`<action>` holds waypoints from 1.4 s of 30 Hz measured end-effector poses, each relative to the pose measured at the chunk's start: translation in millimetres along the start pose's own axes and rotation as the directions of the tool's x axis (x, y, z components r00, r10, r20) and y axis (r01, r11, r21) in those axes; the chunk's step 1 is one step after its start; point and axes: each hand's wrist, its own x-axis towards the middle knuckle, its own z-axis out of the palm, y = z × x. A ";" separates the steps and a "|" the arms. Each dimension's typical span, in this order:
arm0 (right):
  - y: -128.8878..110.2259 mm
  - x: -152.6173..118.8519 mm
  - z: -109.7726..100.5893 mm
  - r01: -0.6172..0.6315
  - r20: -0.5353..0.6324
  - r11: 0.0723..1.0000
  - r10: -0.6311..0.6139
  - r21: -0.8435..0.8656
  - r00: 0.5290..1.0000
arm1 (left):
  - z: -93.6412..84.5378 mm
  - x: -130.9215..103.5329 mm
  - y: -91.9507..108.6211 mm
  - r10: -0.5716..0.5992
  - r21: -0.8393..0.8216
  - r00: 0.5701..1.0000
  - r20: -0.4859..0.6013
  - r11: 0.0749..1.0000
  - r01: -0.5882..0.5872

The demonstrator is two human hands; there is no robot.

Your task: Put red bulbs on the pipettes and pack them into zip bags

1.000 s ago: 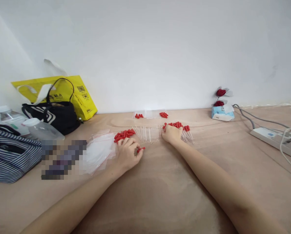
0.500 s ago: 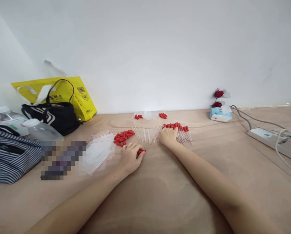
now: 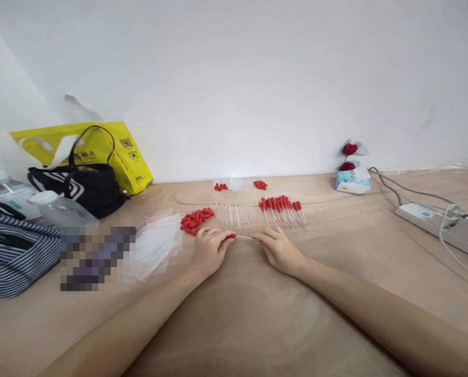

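My left hand [image 3: 210, 251] pinches a red cap [image 3: 231, 236] near the middle of the table. From the right, my right hand [image 3: 279, 249] grips a thin white stick [image 3: 245, 238], whose left end meets the cap. Just behind my left hand lies a pile of loose red pieces [image 3: 195, 220]. Bare white sticks [image 3: 234, 216] are spread in a row beyond both hands. To their right, several sticks with red tops [image 3: 283, 207] lie side by side.
Clear plastic bags [image 3: 157, 246] lie left of the pile. Farther left are a striped bag [image 3: 18, 251], a bottle [image 3: 67, 209], a black bag [image 3: 95, 188] and a yellow bag [image 3: 134, 162]. At right sit a blue tissue pack [image 3: 352, 181] and a power strip [image 3: 426, 217].
My right hand has come back toward me from the red-topped sticks and now holds a white stick against the red cap in my left hand. The view has shifted slightly.
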 end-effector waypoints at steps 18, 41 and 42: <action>-6.6 1.6 -2.1 0.002 -0.002 0.998 -0.002 -0.062 1.000 | -0.9 -0.1 5.2 0.057 -0.039 0.997 -0.048 0.997 -0.059; -4.5 4.8 -7.0 0.221 -0.025 0.942 -0.235 -0.253 0.972 | -4.1 -3.7 11.5 0.272 -0.047 0.962 0.017 0.961 -0.271; -5.3 5.5 -5.8 0.212 -0.017 0.945 -0.223 -0.248 0.975 | -4.4 -3.6 11.6 0.268 -0.046 0.963 0.014 0.963 -0.267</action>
